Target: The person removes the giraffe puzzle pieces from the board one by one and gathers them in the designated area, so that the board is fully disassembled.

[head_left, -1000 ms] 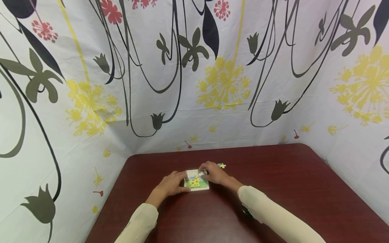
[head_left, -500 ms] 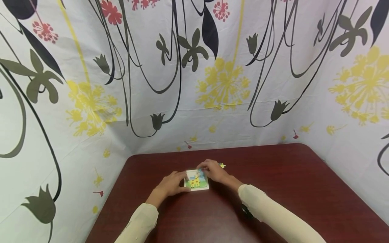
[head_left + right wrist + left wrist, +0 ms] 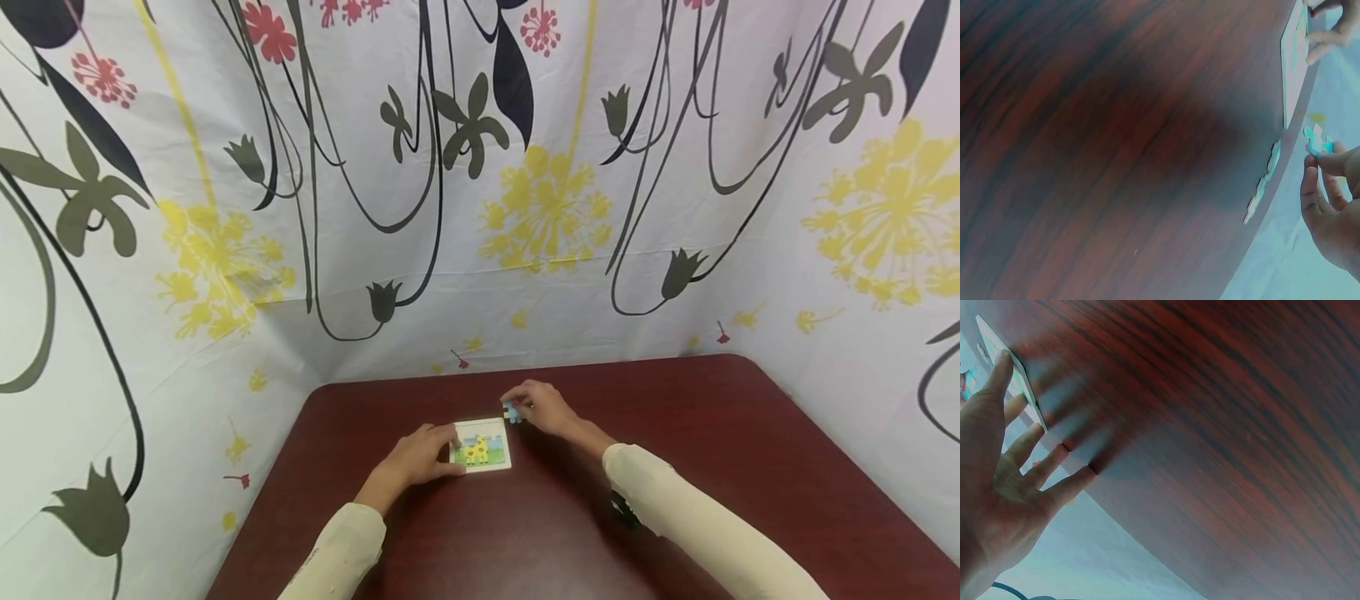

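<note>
A white-framed giraffe puzzle board (image 3: 480, 450) lies flat on the table in the head view. My left hand (image 3: 420, 454) rests at its left side, thumb by the near edge and a fingertip over the picture. In the left wrist view, the left hand (image 3: 1019, 469) has fairly straight, spread fingers, some touching the board's edge. Just beyond the board's far right corner, my right hand (image 3: 547, 408) pinches a light-blue jigsaw piece (image 3: 512, 412). The right wrist view shows this piece (image 3: 1319, 142) held above the table between thumb and fingertips.
Loose jigsaw pieces (image 3: 1263, 181) lie flat on the table near the board in the right wrist view; the right hand largely hides them in the head view. The dark red table (image 3: 675, 433) meets a patterned cloth (image 3: 480, 317) along its back and sides.
My right hand has moved from over the board's upper right to beyond its corner, carrying the blue jigsaw piece away from the board. The left hand keeps its place at the board. The head view shifted slightly.
</note>
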Available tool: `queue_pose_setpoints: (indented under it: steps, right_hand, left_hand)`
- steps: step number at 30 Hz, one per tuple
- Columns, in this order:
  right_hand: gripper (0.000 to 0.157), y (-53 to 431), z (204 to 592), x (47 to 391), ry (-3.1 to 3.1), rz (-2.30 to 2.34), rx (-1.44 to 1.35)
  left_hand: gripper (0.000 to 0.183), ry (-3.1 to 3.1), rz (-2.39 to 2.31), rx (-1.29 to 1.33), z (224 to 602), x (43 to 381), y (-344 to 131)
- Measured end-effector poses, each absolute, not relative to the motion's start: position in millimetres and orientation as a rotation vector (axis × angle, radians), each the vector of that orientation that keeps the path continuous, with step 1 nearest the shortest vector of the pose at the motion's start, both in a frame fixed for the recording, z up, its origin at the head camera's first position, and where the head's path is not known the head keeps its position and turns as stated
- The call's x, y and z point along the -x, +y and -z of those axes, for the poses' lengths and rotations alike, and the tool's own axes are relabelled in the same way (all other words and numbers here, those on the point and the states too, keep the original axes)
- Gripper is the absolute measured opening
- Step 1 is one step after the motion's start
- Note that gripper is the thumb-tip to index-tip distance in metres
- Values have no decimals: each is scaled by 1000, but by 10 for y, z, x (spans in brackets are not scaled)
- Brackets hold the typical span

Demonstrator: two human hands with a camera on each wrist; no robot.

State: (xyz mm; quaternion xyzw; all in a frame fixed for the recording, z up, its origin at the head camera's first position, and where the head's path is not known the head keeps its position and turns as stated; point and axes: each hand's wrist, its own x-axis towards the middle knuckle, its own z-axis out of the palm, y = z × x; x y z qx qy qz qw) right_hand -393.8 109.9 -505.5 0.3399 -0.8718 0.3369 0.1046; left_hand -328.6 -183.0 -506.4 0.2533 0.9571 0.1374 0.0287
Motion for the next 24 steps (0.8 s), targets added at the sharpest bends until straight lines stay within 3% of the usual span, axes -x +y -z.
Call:
queue_pose_setpoints:
  steps: [24]
  right_hand:
    - [21, 1655, 5013, 4067, -2666, -893, -822]
  left_hand:
    - [43, 2966, -437, -780, 5079, 3286, -1836]
